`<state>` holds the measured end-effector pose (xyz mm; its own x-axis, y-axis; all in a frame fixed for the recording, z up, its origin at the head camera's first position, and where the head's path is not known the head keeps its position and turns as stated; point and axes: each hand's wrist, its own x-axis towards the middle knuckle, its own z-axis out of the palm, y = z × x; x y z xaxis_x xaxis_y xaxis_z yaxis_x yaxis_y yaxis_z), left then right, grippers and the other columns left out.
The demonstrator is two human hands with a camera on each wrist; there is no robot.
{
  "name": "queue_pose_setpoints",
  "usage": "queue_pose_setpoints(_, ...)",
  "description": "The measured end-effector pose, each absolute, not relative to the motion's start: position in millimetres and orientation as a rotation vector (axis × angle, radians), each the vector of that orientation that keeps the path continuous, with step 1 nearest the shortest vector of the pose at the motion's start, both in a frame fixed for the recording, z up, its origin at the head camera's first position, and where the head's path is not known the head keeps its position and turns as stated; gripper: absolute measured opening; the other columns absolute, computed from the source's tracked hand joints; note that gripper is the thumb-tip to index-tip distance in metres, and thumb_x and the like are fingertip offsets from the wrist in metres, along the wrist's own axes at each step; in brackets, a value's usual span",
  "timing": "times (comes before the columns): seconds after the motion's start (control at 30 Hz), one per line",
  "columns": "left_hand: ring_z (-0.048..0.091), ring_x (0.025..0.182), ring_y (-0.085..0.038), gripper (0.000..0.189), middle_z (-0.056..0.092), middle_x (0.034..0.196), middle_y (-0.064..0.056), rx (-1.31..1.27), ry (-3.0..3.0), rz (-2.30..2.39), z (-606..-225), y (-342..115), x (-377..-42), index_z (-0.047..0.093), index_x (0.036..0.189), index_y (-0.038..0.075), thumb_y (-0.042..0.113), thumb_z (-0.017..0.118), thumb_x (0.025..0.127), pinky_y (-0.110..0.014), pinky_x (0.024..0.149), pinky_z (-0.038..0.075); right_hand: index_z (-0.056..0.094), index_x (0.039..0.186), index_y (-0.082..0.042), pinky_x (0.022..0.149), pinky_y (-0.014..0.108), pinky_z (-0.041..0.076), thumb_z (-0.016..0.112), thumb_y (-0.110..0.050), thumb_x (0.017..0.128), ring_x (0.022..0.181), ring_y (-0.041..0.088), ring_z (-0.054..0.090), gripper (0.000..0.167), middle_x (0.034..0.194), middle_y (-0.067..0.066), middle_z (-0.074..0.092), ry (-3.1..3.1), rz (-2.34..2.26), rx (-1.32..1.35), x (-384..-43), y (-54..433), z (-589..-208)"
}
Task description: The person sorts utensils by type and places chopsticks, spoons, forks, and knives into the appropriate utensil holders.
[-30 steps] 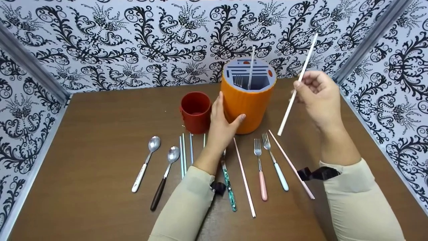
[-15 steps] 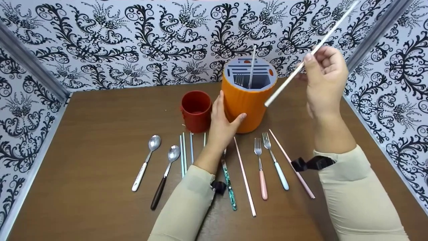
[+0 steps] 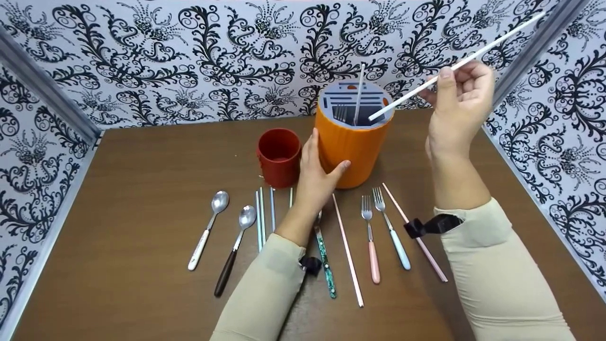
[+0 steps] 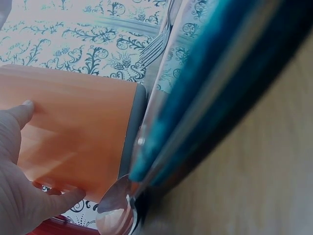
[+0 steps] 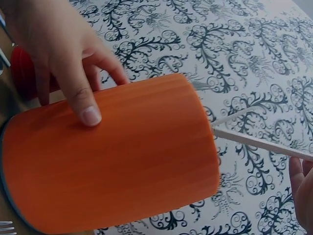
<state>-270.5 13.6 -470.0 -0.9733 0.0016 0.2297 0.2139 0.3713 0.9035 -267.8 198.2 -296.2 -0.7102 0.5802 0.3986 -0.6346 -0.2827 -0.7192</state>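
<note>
Two spoons [image 3: 204, 237]; red cup [image 3: 280, 170]; left hand [image 3: 316, 179], spread wide against orange holder [image 3: 357, 151]; white chopstick [image 3: 494, 43] — slanted, tip at holder's top — pinched in right hand [image 3: 459, 109]. Possible fault: tip catching the rim [image 3: 356, 127], from too flat an angle.

**You reach forward, right side higher than left**

Your left forearm [image 3: 296, 225] angles forward and rightward; the left hand [image 3: 318, 177] has its thumb spread away from the fingers. Your right forearm [image 3: 457, 184] rises steeply, and the right hand [image 3: 461, 106] is raised, thumb pointing up, pinching against bent fingers. Beige sleeves [image 3: 258, 293] stop below both wrists.
</note>
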Motion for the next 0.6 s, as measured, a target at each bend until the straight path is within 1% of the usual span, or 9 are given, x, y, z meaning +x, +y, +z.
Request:
queue_pose_setpoints(0.17,0.031,0.155,-0.023,0.101,0.027,0.170,-0.005,-0.199,-2.432,-1.642,-470,14,-271,0.016,0.168,0.024,0.037,0.080,0.091,-0.041,0.129,0.028,0.057,0.106,0.003,0.068,0.031,0.063,0.067,0.011,0.092,0.084,0.026,0.064,0.019,0.095,0.015,0.058,-1.259,2.033,0.073,-277,198,-309)
queue_pose_setpoints(0.3,0.031,0.155,-0.023,0.101,0.026,0.170,-0.004,-0.188,-2.449,-1.642,-471,14,-272,0.015,0.168,0.025,0.038,0.080,0.091,-0.041,0.128,0.028,0.061,0.103,0.002,0.070,0.031,0.062,0.071,0.010,0.089,0.082,0.024,0.061,0.020,0.094,0.014,0.060,-1.312,2.035,0.081,-286,200,-325)
queue_pose_setpoints(0.4,0.031,0.155,-0.023,0.101,0.026,0.171,-0.003,-0.176,-2.466,-1.640,-470,14,-271,0.014,0.168,0.027,0.039,0.079,0.092,-0.042,0.128,0.029,0.062,0.100,0.000,0.069,0.030,0.061,0.071,0.011,0.089,0.080,0.024,0.061,0.018,0.091,0.013,0.061,-1.363,1.994,0.110,-291,200,-336)
queue_pose_setpoints(0.6,0.032,0.155,-0.023,0.101,0.025,0.171,-0.002,-0.167,-2.467,-1.645,-469,14,-271,0.014,0.168,0.029,0.041,0.079,0.091,-0.043,0.128,0.031,0.062,0.100,0.001,0.066,0.029,0.060,0.068,0.012,0.091,0.078,0.026,0.059,0.015,0.089,0.012,0.062,-1.455,1.943,0.151,-296,196,-348)
